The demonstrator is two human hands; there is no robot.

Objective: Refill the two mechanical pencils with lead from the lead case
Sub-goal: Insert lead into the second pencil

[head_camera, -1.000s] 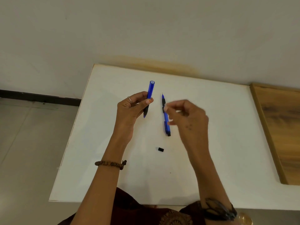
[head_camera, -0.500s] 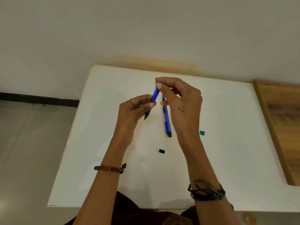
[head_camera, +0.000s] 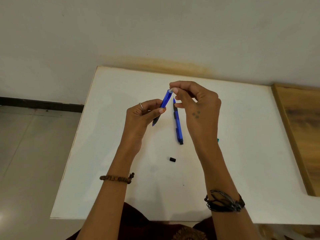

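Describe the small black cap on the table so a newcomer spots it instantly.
Start at the white rectangular tabletop, then look between the person's two forearms, nearer the body than both hands. The small black cylindrical cap lies there alone on its side, just below the blue mechanical pencil lying flat. It is the only loose black piece, stubby and far shorter than either pencil.

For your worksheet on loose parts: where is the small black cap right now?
In the head view, the small black cap lies on the white table, between the forearms, just nearer the person than the lying pencil.

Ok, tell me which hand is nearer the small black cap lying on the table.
Left, narrowly. The left hand holds a pencil up-left of the black cap; the right hand is raised farther up, up-right of it.
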